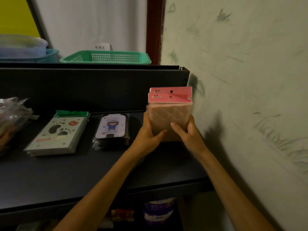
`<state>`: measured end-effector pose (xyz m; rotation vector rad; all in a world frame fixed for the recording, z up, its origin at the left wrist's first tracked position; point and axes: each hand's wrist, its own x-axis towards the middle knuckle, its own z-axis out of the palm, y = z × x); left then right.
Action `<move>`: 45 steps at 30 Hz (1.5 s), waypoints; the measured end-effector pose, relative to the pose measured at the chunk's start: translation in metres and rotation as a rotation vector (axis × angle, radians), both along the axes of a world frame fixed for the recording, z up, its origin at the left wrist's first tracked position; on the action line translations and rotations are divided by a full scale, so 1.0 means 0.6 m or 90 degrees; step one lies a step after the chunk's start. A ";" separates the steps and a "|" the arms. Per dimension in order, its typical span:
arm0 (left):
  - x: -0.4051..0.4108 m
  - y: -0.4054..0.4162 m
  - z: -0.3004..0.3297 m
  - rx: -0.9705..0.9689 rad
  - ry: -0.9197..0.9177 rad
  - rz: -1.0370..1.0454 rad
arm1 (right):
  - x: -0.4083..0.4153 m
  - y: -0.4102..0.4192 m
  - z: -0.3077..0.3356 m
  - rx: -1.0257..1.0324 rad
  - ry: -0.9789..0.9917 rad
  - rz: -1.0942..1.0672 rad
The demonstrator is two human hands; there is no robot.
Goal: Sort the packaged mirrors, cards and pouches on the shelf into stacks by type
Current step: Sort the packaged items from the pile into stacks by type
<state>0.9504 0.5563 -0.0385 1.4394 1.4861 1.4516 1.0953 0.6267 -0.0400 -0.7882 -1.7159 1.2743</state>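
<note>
Both my hands hold up a bundle of quilted tan pouches (pixel 169 116) with pink header cards, upright above the right end of the dark shelf (pixel 83 177). My left hand (pixel 148 134) grips its left side and my right hand (pixel 186 132) grips its right side, thumb across the front. A stack of packaged cards with a paw-print design and green tops (pixel 58 134) lies flat left of centre. Beside it lies a stack of packaged mirrors with a cartoon girl on a lilac back (pixel 111 129).
A crinkled clear-plastic bundle (pixel 11 114) sits at the shelf's far left. On the ledge above stand a green mesh basket (pixel 106 56) and a blue basket (pixel 33 55). A marked wall (pixel 241 80) closes the right side. Goods (pixel 158 210) show on the lower shelf.
</note>
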 end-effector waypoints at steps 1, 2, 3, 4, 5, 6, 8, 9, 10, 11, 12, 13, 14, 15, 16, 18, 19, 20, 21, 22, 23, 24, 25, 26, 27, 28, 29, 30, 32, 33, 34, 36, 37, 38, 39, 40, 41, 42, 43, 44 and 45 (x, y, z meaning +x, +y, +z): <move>0.001 0.001 -0.006 -0.013 0.031 0.002 | -0.001 0.000 -0.004 -0.004 0.008 -0.003; 0.002 0.001 -0.010 -0.017 0.058 0.005 | -0.002 0.000 -0.007 -0.001 0.010 -0.009; 0.002 0.003 -0.014 -0.013 0.077 0.007 | -0.003 0.002 -0.011 0.010 0.006 -0.018; 0.002 0.004 -0.017 -0.007 0.086 0.007 | -0.004 0.002 -0.013 0.024 0.006 -0.025; 0.003 0.006 -0.019 0.001 0.087 0.007 | -0.006 0.003 -0.016 0.036 0.003 -0.031; 0.004 0.007 -0.020 0.006 0.085 0.011 | -0.007 0.003 -0.017 0.043 -0.001 -0.033; 0.005 0.009 -0.020 0.012 0.085 0.021 | -0.007 0.006 -0.018 0.045 -0.012 -0.032; 0.005 0.011 -0.021 0.013 0.089 0.027 | -0.006 0.008 -0.019 0.043 -0.017 -0.031; 0.005 0.012 -0.023 0.015 0.096 0.031 | -0.004 0.009 -0.019 0.043 -0.024 -0.030; 0.005 0.012 -0.023 0.016 0.102 0.035 | -0.003 0.010 -0.018 0.047 -0.032 -0.031; 0.006 0.012 -0.023 0.013 0.107 0.042 | -0.002 0.010 -0.018 0.050 -0.037 -0.034; 0.006 0.012 -0.023 0.009 0.110 0.052 | -0.001 0.010 -0.018 0.051 -0.042 -0.043; 0.007 0.012 -0.023 0.006 0.112 0.064 | -0.001 0.009 -0.016 0.047 -0.046 -0.060; 0.007 0.012 -0.024 0.008 0.110 0.079 | -0.002 0.009 -0.015 0.037 -0.055 -0.083; 0.007 0.014 -0.026 0.005 0.110 0.098 | -0.002 0.012 -0.012 0.021 -0.067 -0.106; 0.005 0.020 -0.034 -0.038 0.132 0.140 | -0.004 0.021 -0.010 -0.026 -0.130 -0.136; 0.002 0.025 -0.038 -0.074 0.149 0.156 | -0.006 0.026 -0.011 -0.044 -0.174 -0.142; -0.001 0.028 -0.039 -0.113 0.162 0.164 | -0.008 0.031 -0.013 -0.053 -0.213 -0.148; -0.004 0.031 -0.038 -0.148 0.172 0.162 | -0.011 0.036 -0.015 -0.050 -0.241 -0.158; -0.008 0.034 -0.036 -0.172 0.184 0.154 | -0.013 0.041 -0.019 -0.041 -0.262 -0.171; -0.013 0.038 -0.034 -0.194 0.203 0.144 | -0.015 0.047 -0.022 -0.031 -0.285 -0.182; -0.016 0.042 -0.032 -0.216 0.221 0.136 | -0.016 0.050 -0.024 -0.024 -0.308 -0.190; -0.019 0.045 -0.029 -0.240 0.233 0.132 | -0.017 0.052 -0.025 -0.023 -0.331 -0.192; -0.020 0.048 -0.026 -0.264 0.241 0.133 | -0.018 0.052 -0.024 -0.026 -0.349 -0.186; -0.021 0.050 -0.024 -0.287 0.247 0.136 | -0.019 0.052 -0.024 -0.030 -0.363 -0.181; -0.021 0.052 -0.023 -0.302 0.256 0.137 | -0.021 0.052 -0.023 -0.029 -0.375 -0.177; -0.022 0.054 -0.023 -0.312 0.265 0.137 | -0.022 0.051 -0.022 -0.026 -0.389 -0.175; -0.022 0.054 -0.023 -0.314 0.275 0.135 | -0.023 0.050 -0.021 -0.024 -0.400 -0.173; -0.021 0.054 -0.023 -0.312 0.288 0.135 | -0.023 0.048 -0.021 -0.011 -0.406 -0.170; -0.020 0.055 -0.024 -0.311 0.292 0.139 | -0.022 0.047 -0.023 0.002 -0.408 -0.171; -0.018 0.054 -0.025 -0.311 0.296 0.149 | -0.021 0.044 -0.023 0.017 -0.415 -0.173; -0.012 0.053 -0.027 -0.309 0.312 0.178 | -0.018 0.039 -0.025 0.039 -0.437 -0.179; -0.010 0.053 -0.027 -0.308 0.322 0.188 | -0.017 0.038 -0.026 0.042 -0.445 -0.181; -0.007 0.052 -0.026 -0.307 0.333 0.191 | -0.016 0.037 -0.027 0.043 -0.452 -0.180; -0.005 0.053 -0.026 -0.304 0.336 0.196 | -0.016 0.036 -0.027 0.041 -0.451 -0.177; -0.004 0.052 -0.024 -0.301 0.335 0.199 | -0.015 0.034 -0.027 0.033 -0.451 -0.175; -0.004 0.053 -0.023 -0.294 0.328 0.204 | -0.016 0.034 -0.029 0.033 -0.446 -0.178; -0.003 0.053 -0.020 -0.288 0.323 0.206 | -0.017 0.032 -0.028 0.034 -0.449 -0.181; -0.002 0.053 -0.020 -0.282 0.318 0.211 | -0.018 0.032 -0.030 0.038 -0.451 -0.184; -0.001 0.052 -0.018 -0.275 0.317 0.214 | -0.019 0.031 -0.030 0.041 -0.455 -0.188; 0.000 0.052 -0.020 -0.265 0.317 0.215 | -0.020 0.032 -0.031 0.043 -0.460 -0.191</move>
